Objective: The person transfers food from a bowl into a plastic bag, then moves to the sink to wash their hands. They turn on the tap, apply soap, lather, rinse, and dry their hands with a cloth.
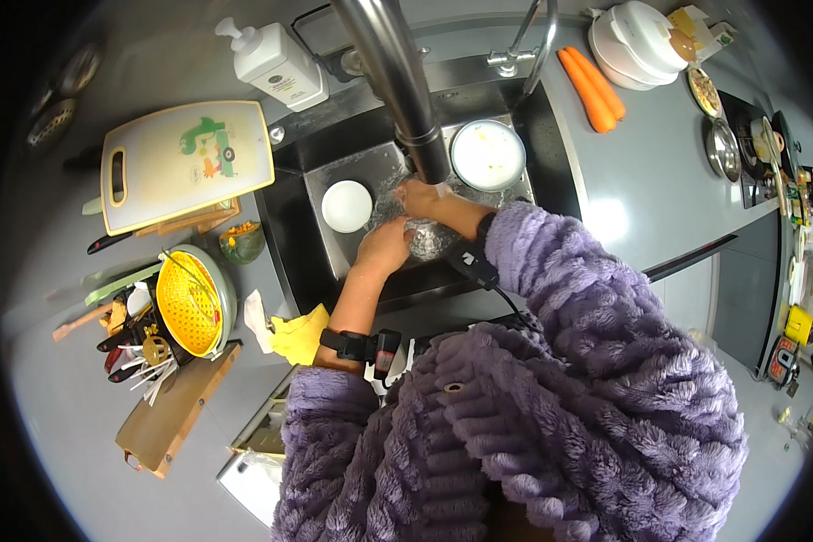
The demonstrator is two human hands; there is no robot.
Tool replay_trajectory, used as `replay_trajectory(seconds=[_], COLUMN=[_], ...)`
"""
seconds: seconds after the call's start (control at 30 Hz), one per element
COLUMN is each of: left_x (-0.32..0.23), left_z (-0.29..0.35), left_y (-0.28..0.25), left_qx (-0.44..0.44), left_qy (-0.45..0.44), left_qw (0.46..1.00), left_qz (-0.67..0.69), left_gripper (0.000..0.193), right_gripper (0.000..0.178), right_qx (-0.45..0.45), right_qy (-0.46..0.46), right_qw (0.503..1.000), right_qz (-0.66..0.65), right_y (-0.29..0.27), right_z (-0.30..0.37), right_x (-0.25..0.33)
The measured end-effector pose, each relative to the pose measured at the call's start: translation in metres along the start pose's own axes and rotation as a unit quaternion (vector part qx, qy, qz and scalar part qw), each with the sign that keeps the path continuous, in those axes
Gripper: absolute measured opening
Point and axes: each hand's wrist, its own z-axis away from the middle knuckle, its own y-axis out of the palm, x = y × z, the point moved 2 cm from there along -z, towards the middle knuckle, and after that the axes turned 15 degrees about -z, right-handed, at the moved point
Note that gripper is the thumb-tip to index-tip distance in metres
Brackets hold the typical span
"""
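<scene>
Both hands are low in the dark metal sink (291, 237), under the tap (422, 149). My left hand (387, 246) is closed at the edge of a clear, shiny round patch (432, 240); whether that is glass or splashing water I cannot tell. Just beyond it, my right hand (422, 197) has its fingers curled together beside the tap's outlet, and what they grip is hidden. A small white bowl (347, 206) rests in the sink left of my hands. To their right sits a larger white bowl (488, 155) with pale bits inside.
Left of the sink are a cutting board (154, 172), a piece of pumpkin (242, 244), a yellow colander (185, 303) and a yellow cloth (300, 336). A white pump bottle (275, 65) stands behind. Two carrots (592, 90) and a lidded white pot (637, 45) occupy the right counter.
</scene>
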Motion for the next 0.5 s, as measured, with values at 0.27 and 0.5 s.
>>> replay_trajectory(seconds=[0.27,0.5], left_x=[0.003,-0.036], left_z=[-0.023,-0.07], left_y=[0.018,0.027], left_qx=[0.041,0.137], left_qy=[-0.029,-0.068], left_qw=[0.983,0.883], left_qz=[0.178,0.443], left_gripper=[0.025,0.021], right_gripper=[0.034,0.029], right_qx=[0.138,0.156], right_qy=[0.029,0.022], right_qw=[0.983,0.979], right_qz=[0.114,0.131], right_y=[-0.051,-0.098], right_z=[0.039,0.085], right_x=[0.022,0.022])
